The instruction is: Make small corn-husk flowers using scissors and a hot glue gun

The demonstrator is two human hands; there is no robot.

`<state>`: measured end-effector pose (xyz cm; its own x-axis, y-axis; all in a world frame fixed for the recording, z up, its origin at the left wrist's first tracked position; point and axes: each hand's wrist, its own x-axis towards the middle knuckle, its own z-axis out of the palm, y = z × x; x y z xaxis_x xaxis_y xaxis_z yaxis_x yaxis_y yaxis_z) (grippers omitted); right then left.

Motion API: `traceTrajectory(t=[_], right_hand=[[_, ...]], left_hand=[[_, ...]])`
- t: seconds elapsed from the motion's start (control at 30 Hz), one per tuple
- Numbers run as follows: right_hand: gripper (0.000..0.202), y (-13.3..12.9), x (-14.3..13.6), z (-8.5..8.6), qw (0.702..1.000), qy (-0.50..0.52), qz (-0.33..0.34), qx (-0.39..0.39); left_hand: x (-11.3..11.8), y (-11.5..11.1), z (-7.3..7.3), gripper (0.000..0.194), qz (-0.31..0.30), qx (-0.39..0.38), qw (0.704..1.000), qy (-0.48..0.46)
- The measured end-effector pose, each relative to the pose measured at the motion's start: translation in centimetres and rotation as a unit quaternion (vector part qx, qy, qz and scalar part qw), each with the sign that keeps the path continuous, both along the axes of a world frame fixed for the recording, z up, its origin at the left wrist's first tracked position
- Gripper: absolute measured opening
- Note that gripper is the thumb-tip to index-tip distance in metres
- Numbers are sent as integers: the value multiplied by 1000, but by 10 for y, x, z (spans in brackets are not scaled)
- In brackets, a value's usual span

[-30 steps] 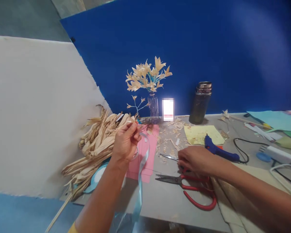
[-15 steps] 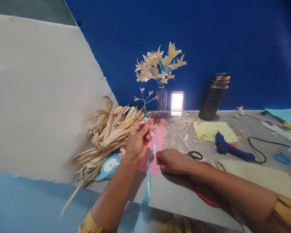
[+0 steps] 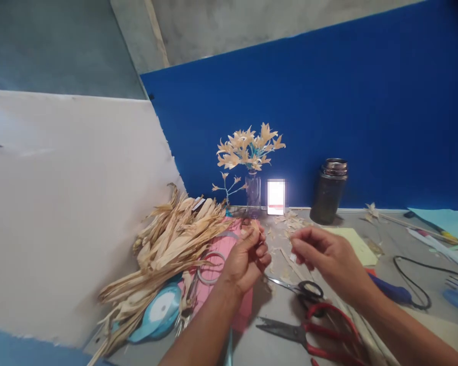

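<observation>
I see cream star-shaped husk flowers (image 3: 248, 147) in slim clear vase (image 3: 253, 195). Left hand (image 3: 248, 259) pinches tan scrap (image 3: 255, 225); right hand (image 3: 326, 251) apart, grip unclear.

No readable text, label, brand, number or sign anywhere.

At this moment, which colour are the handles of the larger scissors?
The handles are red; the head view shows them best.
</observation>
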<state>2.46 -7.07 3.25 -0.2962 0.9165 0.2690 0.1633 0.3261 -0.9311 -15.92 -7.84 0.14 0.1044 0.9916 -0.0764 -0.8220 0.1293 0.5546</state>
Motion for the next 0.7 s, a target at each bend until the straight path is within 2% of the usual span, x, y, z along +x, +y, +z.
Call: traceTrajectory(t=[0.2,0.43,0.7], right_hand=[[27,-13,-1,-25,998,-58,33,-10],[26,-16,-1,-29,997,-63,27,-23],[27,-17,-4,-33,998,-60,12,9]], left_hand=[[19,-1,-19,32,-34,-28,999,-15],[28,-7,-26,29,-39,-39,998,-18],[29,-9,-27,31,-38,-60,997,-17]])
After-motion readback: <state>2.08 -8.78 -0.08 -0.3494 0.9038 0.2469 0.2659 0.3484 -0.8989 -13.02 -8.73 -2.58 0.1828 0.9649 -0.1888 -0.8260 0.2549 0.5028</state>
